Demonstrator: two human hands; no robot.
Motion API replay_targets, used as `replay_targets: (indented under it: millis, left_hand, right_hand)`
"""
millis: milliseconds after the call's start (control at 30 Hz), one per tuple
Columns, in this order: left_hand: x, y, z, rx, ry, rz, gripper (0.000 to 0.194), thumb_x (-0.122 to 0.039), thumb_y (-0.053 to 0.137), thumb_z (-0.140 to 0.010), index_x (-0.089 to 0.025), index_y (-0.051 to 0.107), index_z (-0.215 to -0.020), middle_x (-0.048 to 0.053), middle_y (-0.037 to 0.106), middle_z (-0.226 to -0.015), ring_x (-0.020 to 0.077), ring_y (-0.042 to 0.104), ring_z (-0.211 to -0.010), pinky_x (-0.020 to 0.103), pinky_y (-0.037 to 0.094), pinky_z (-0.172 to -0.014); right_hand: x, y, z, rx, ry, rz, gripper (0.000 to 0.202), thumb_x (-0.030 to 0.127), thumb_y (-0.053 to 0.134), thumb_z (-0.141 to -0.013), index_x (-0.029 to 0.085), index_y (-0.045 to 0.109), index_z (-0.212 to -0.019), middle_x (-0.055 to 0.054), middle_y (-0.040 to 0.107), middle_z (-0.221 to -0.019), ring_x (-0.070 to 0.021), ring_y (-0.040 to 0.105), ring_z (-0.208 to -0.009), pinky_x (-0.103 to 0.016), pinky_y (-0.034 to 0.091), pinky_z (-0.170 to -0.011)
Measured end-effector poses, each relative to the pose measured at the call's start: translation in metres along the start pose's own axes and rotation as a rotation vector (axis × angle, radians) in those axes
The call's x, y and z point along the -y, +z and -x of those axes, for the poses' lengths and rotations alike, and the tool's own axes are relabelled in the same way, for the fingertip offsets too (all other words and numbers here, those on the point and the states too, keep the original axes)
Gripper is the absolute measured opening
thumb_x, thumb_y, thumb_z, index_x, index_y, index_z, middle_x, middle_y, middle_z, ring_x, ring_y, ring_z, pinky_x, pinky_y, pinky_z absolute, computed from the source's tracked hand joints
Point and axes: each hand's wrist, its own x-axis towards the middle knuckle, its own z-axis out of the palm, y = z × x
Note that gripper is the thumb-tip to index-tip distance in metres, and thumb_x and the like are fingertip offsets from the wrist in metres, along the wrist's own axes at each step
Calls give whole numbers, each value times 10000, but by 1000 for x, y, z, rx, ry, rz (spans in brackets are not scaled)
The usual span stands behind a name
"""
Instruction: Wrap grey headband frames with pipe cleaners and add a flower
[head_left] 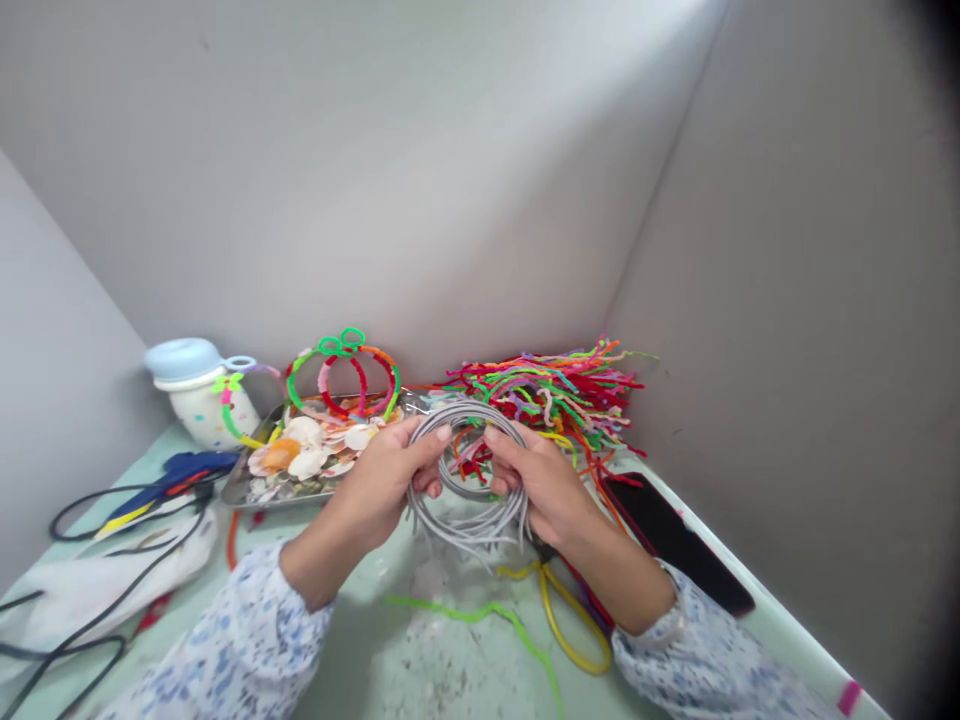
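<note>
A coil of grey wire [471, 530] is held up above the table, its loops bundled into a ring. My left hand [390, 475] grips the coil's left side, thumb on top and fingers curled round it. On the opposite side my right hand [541, 480] is closed on the same coil in a similar way. Some loose loops hang at the bottom of the ring. Below the coil lies a bright green pipe cleaner [487, 610], and near my right forearm are yellow-handled scissors [574, 630], partly hidden by that arm.
A metal tray [277, 498] of seashells [306, 445] stands left, with pipe-cleaner hoops [360, 375] behind. A white jar [210, 405], a blue glue gun [180, 478] and black cable are farther left. Colourful pipe cleaners [555, 390] pile at the back; a black phone [675, 545] lies right.
</note>
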Motion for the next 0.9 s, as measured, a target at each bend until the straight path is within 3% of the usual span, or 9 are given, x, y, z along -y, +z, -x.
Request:
replay_targets:
  millis: [133, 233, 333, 533, 633, 700, 800, 900]
  left_hand:
    - [10, -1, -3, -34, -14, 159, 284, -380, 691, -780, -152, 538, -709, -101, 259, -516, 37, 206, -424, 141, 243, -378]
    - [15, -2, -6, -19, -27, 235, 316, -442, 652, -803, -133, 589, -790, -85, 325, -540, 40, 301, -439, 151, 348, -420]
    - [21, 1, -7, -2, -35, 296, 336, -464, 599, -838, -128, 603, -845, -55, 427, -571, 69, 427, -494, 203, 461, -520]
    - [27, 2, -5, -3, -45, 380, 319, -459, 556, -866, -145, 591, -826, -41, 462, -566, 93, 488, -517, 234, 474, -576]
    - [23, -8, -3, 125, -114, 334, 357, -486, 538, -866, -134, 595, -848, 19, 557, -678, 135, 567, -630, 257, 476, -616]
    - [24, -13, 0, 129, -86, 228, 296, -428, 593, -847, -133, 582, -824, 22, 567, -717, 125, 564, -639, 258, 474, -636]
    - [34, -13, 5, 129, -105, 96, 288, -394, 668, -797, -157, 515, -739, -64, 432, -574, 54, 376, -452, 227, 433, -527]
    - [50, -7, 11, 97, -214, 109, 325, -447, 657, -794, -186, 467, -757, -122, 241, -492, 39, 159, -406, 168, 273, -407]
  right_hand:
    - [-7, 2, -1, -12, -16, 11, 306, 436, 720, -730, 207, 521, -775, 99, 356, -531, -60, 295, -442, -177, 374, -412]
    - [-1, -2, -6, -21, 29, -115, 334, 407, 751, -712, 207, 484, -728, 111, 293, -517, -43, 223, -415, -146, 304, -368]
    - [3, -6, -11, -65, 35, -215, 368, 377, 777, -695, 200, 454, -690, 103, 313, -529, -35, 239, -414, -133, 279, -357]
    - [-3, -12, -17, -126, 45, -206, 431, 405, 768, -703, 202, 391, -654, 113, 252, -520, -31, 192, -410, -132, 231, -343]
    - [3, -21, -19, 34, 87, -10, 386, 457, 718, -745, 203, 429, -711, 117, 244, -525, -34, 169, -413, -140, 183, -345]
    - [9, -27, -17, 146, 124, 228, 346, 486, 674, -776, 196, 485, -777, 113, 267, -529, -39, 185, -418, -147, 188, -352]
    - [13, -30, -13, 291, 141, 574, 338, 515, 613, -815, 185, 548, -856, 89, 346, -552, -48, 279, -433, -162, 251, -372]
    - [10, -27, -10, 385, 88, 724, 341, 532, 553, -851, 191, 546, -874, 83, 369, -569, -49, 305, -435, -173, 266, -382]
